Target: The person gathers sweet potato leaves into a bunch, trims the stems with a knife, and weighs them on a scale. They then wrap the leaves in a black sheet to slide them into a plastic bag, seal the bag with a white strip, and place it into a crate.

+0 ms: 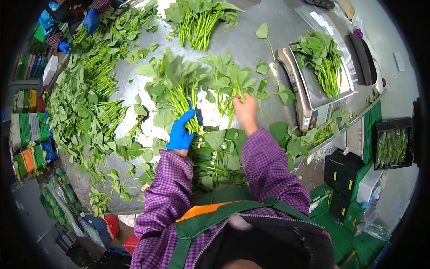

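My left hand, in a blue glove, is wrapped round the stems of an upright bunch of leafy greens. To its right, my bare right hand pinches the stems of a smaller leafy sprig above the metal table. Beyond both hands lies another bunch of greens, its stems towards me. Loose leaves and stems are spread just in front of my body, under my forearms.
A large heap of greens covers the table's left side. On the right, a scale bears a bunch. A co-worker's blue-gloved hand is at the upper left. Dark crates stand beyond the right edge.
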Demonstrator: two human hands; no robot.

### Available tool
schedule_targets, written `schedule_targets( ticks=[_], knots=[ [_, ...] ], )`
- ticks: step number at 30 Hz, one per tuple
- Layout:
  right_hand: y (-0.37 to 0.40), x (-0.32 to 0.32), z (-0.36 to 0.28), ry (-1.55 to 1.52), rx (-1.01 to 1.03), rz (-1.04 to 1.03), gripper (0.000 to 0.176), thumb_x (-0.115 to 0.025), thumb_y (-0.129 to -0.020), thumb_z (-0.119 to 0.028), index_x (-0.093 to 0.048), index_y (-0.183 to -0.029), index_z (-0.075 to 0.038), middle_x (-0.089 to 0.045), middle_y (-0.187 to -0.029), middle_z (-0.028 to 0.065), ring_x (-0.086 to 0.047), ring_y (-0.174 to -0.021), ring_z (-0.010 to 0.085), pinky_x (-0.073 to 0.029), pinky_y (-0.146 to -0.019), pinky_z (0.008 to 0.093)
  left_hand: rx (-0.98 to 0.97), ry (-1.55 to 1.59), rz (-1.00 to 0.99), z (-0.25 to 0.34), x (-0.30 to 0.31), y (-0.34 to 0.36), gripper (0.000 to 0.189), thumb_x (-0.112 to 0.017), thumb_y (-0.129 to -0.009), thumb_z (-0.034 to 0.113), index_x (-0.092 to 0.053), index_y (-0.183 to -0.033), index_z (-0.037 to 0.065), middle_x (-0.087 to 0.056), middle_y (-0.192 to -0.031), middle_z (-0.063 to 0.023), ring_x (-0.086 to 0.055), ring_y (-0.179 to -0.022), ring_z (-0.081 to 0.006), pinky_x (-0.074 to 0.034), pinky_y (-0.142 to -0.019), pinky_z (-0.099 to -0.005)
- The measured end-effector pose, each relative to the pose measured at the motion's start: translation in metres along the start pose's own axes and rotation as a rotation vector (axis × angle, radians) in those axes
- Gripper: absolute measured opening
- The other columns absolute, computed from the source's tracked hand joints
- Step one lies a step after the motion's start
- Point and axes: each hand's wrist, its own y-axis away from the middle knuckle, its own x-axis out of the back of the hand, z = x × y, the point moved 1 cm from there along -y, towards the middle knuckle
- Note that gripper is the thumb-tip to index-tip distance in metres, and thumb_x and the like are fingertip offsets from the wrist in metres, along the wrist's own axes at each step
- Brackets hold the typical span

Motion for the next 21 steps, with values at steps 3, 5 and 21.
schedule_targets(
  ticks=[3,5,21],
  knots=[
    [-0.001,0.023,0.002,-0.302,-0.145,-0.027,0.017,-0.065,-0.080,-0.013,-0.061,-0.090,0.000,-0.065,-0.080,0.0071,-0.059,-0.070,0.0133,-0.046,-0.064,0.0280,-0.057,-0.023,0.058,0.005,0.010,0.002,0.030,-0.065,-0.082,0.009,-0.059,-0.112,0.004,-0.065,-0.091,-0.0056,-0.063,-0.076,-0.0168,-0.052,-0.068,-0.0284],
    [-0.002,0.037,0.002,-0.569,-0.173,0.005,0.014,-0.063,-0.081,-0.010,-0.061,-0.091,0.000,-0.065,-0.085,0.0038,-0.057,-0.075,0.0099,-0.045,-0.067,0.0261,-0.130,-0.117,0.189,0.014,0.009,0.006,0.029,-0.068,-0.080,0.007,-0.062,-0.107,0.001,-0.065,-0.094,-0.0054,-0.063,-0.079,-0.0150,-0.052,-0.071,-0.0277],
    [0.065,0.000,-0.047,-0.764,-0.301,-0.738,0.018,-0.063,-0.084,-0.015,-0.058,-0.098,-0.005,-0.041,-0.061,-0.0095,-0.029,-0.045,0.0004,-0.022,-0.040,0.0184,-0.116,-0.025,0.075,0.011,-0.007,0.064,0.039,-0.061,-0.086,0.011,-0.049,-0.122,0.003,-0.062,-0.110,-0.0106,-0.061,-0.096,-0.0194,-0.050,-0.078,-0.0312]
  ],
)
